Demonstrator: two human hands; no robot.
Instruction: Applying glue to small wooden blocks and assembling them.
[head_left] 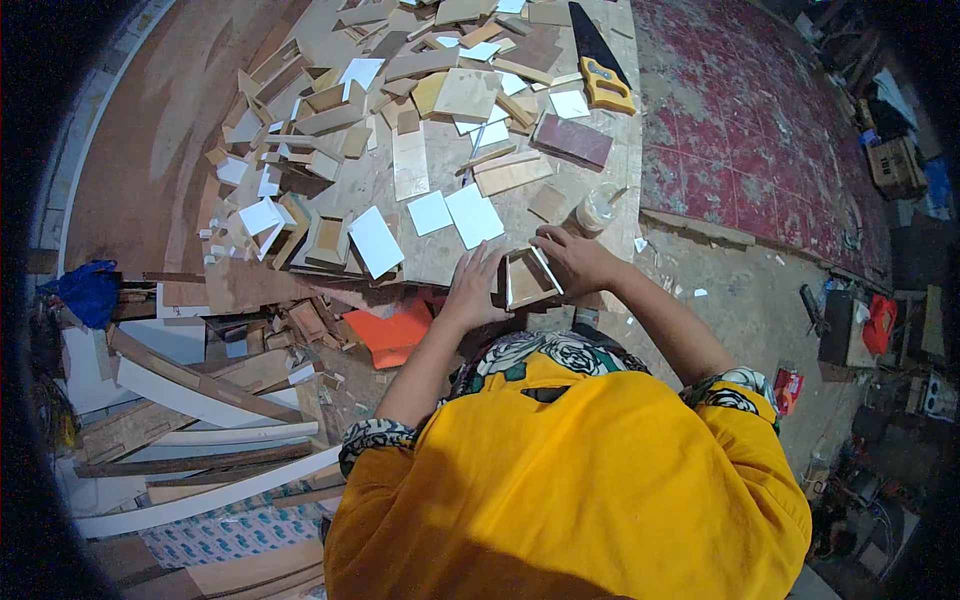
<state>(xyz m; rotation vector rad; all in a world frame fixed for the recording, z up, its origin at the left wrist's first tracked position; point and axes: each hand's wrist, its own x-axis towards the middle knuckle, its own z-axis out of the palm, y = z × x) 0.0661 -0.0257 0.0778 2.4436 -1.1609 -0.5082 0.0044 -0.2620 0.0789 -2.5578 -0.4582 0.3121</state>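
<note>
Closest to my remote view is a yellow top (580, 480). Just past it, by the near edge of the tabletop (428, 264), I see a small open box (528, 281), the left hand (478, 284) and right hand (575, 262) each with its grip holding one side. Beyond lie white panels (474, 214), a small jar (596, 210), piled wood pieces (466, 95) and a yellow-handled saw (604, 82).

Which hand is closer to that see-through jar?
Right. The right hand is just below and left of the jar in view; the left hand is farther left, beside the small box.
</note>
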